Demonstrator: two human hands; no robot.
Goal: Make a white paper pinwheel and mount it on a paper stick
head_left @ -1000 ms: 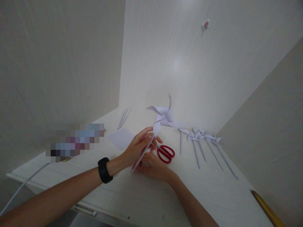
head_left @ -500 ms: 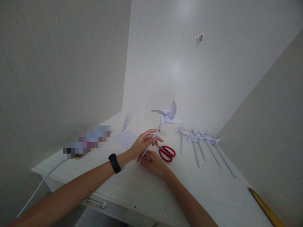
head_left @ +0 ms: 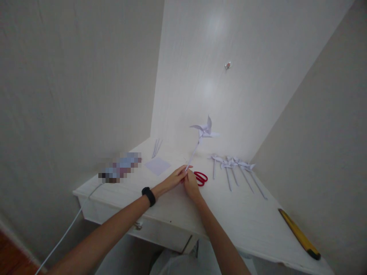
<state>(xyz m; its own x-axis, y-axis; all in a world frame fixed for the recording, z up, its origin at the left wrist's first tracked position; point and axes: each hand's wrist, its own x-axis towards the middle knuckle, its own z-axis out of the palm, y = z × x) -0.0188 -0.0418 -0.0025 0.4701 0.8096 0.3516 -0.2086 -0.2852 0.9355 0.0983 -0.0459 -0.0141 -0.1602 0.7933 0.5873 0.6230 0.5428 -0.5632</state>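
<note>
both hands (head_left: 183,178) pinch the paper pinwheel (head_left: 204,131) stick upright.

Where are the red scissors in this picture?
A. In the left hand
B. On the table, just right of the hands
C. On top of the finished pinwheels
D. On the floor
B: the red scissors lie flat on the table, just right of both hands, which hold a pinwheel stick.

Home craft corner

White desk (head_left: 258,225) tucked into a plain wall corner, red scissors (head_left: 201,177) and paper pinwheels (head_left: 233,165) on its tabletop.
</note>
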